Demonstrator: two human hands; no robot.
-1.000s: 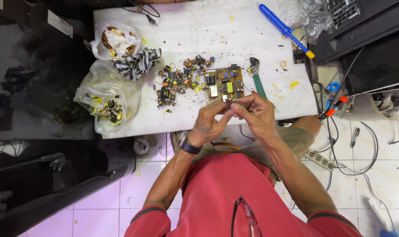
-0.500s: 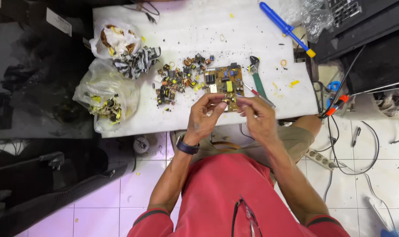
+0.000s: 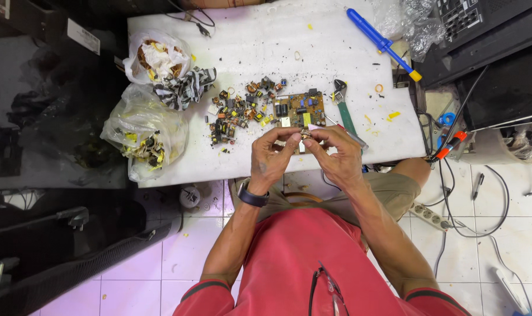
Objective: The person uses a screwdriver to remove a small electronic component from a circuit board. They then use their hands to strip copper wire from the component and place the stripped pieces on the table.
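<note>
Two crumpled clear plastic bags sit at the left edge of the white counter point(image 3: 336, 52): the upper bag point(image 3: 154, 58) holds white and brown scraps, the lower bag point(image 3: 143, 131) holds dark and yellow bits. A black-and-white striped wrapper point(image 3: 187, 88) lies between them, touching the upper one. More crinkled clear plastic point(image 3: 409, 20) bunches at the counter's top right corner. A white rectangular label point(image 3: 83, 36) sticks on the dark casing left of the counter.

The left hand point(image 3: 272, 159) and right hand point(image 3: 335, 155) meet fingertip to fingertip just above the counter's near edge, both pinched on a small component point(image 3: 305, 136), brownish and too small to make out further. Directly behind it lies a tan circuit board point(image 3: 298, 110) studded with blocky parts. A loose heap of small components point(image 3: 239, 111), black, yellow and copper-toned, spreads to its left. A green-handled adjustable wrench point(image 3: 343, 105) lies just right of the board, its metal jaw end pointing away. A blue screwdriver point(image 3: 378, 40) with a yellow tip rests diagonally near the far right corner. The left wrist wears a dark watch point(image 3: 252, 196)
</note>
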